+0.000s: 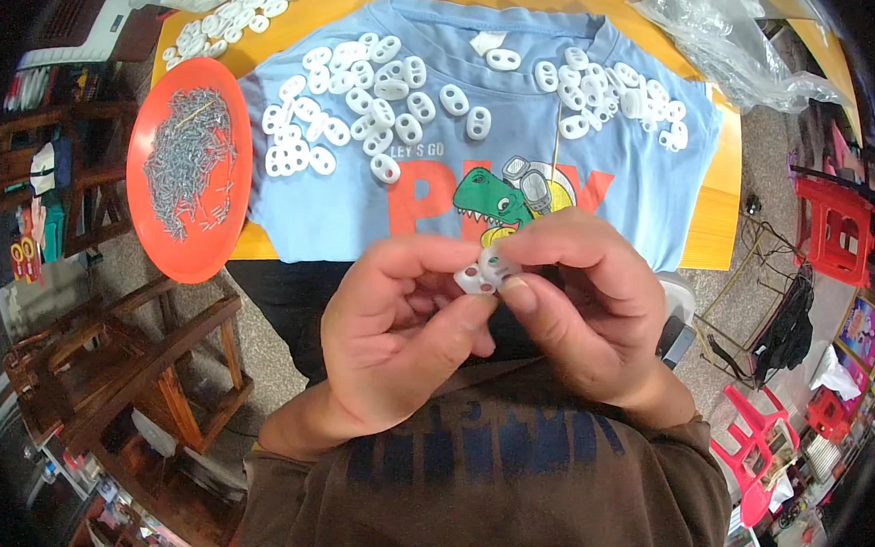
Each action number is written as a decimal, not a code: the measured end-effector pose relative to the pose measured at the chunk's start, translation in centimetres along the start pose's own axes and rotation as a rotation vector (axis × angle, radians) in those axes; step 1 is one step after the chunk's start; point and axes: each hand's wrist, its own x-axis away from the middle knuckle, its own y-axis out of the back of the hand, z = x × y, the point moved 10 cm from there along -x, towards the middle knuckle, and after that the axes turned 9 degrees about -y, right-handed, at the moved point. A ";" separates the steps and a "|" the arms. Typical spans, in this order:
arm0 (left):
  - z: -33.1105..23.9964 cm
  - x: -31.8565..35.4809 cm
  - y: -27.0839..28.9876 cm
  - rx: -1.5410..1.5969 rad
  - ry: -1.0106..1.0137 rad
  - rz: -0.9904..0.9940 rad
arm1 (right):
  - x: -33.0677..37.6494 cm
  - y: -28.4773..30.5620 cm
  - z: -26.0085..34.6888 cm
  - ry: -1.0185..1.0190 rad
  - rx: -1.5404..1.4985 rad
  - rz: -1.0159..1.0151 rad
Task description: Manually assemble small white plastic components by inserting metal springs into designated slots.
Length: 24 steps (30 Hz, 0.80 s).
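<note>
In the head view, both hands meet close to the person's chest; the left hand [394, 321] curls its fingers inward, thumb pressed up against a small white oval piece [486, 272] with two holes; the right hand [582, 292] is also closed, pinching the same piece from the other side between thumb and forefinger, so the piece sits between the two sets of fingertips. Just beyond the hands lies a light blue shirt [484, 166] with a dinosaur print, spread on an orange table [721, 231]; loose white oval pieces [368, 99] are scattered on it; further to the left of the left hand rests an orange plate [184, 248] heaped with small grey metal pins [189, 158]; far beyond the right hand lies a clear plastic bag [732, 41].
</note>
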 end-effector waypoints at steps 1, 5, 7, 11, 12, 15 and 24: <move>0.0 0.0 -0.1 0.003 -0.003 0.015 | -0.1 -0.1 -0.3 -0.041 -0.041 0.030; 0.2 0.1 0.0 0.006 0.012 0.039 | 0.1 -0.2 -1.7 -0.207 -0.257 0.019; 0.0 0.0 -0.1 -0.032 0.001 0.073 | 0.0 -0.1 -1.5 -0.169 -0.215 0.028; 0.0 0.0 0.2 -0.017 0.016 0.060 | 0.0 -0.2 -1.4 -0.126 -0.167 0.038; 0.0 0.0 0.1 0.010 0.004 0.054 | -0.1 -0.1 -1.4 -0.126 -0.167 0.037; 0.1 0.0 0.0 0.045 -0.007 0.039 | -0.1 -0.1 -0.8 -0.090 -0.108 0.049; 0.6 -0.1 -0.2 0.133 0.047 0.043 | -0.2 -0.5 -1.7 -0.171 -0.215 0.103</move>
